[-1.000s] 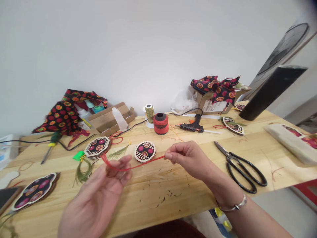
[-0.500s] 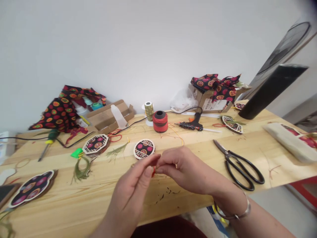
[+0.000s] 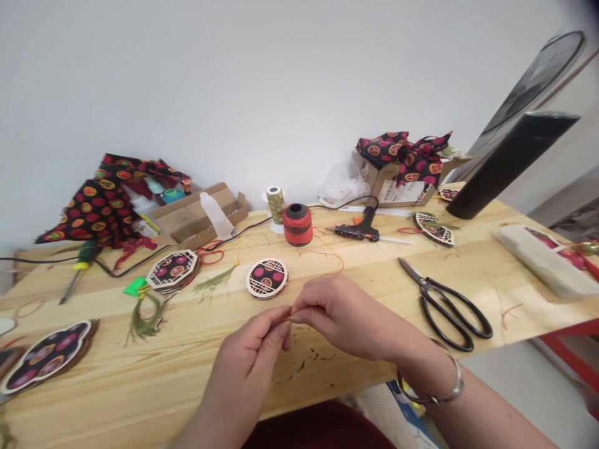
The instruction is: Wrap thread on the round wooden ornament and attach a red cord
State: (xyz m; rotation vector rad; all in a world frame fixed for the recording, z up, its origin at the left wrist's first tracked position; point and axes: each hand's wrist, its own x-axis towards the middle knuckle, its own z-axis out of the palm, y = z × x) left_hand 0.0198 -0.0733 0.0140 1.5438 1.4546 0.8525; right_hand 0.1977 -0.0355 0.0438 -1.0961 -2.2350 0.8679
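Observation:
My left hand point(image 3: 255, 355) and my right hand point(image 3: 344, 321) meet over the front of the wooden table point(image 3: 196, 362). Both are closed, thumb against fingers, on a short bit of red cord point(image 3: 286, 319) that is mostly hidden by the fingertips. Just beyond them lies a round ornament point(image 3: 267, 278) with a pale lattice frame over dark patterned fabric. A spool of red cord point(image 3: 298, 227) stands farther back, with loose thread trailing from it. To the right of my right hand lie black-handled scissors point(image 3: 447, 305), blades pointing away.
A glue gun point(image 3: 358, 231), a gold-green thread spool point(image 3: 275, 206) and a cardboard box point(image 3: 201, 218) stand along the wall. An octagonal ornament point(image 3: 172, 271), a green tassel point(image 3: 145, 318) and a screwdriver point(image 3: 77, 274) lie left. A black roll point(image 3: 510, 165) leans at the right.
My fingertips have drawn closer together, and less of the red cord shows between them. The view has shifted slightly; the table items look unmoved.

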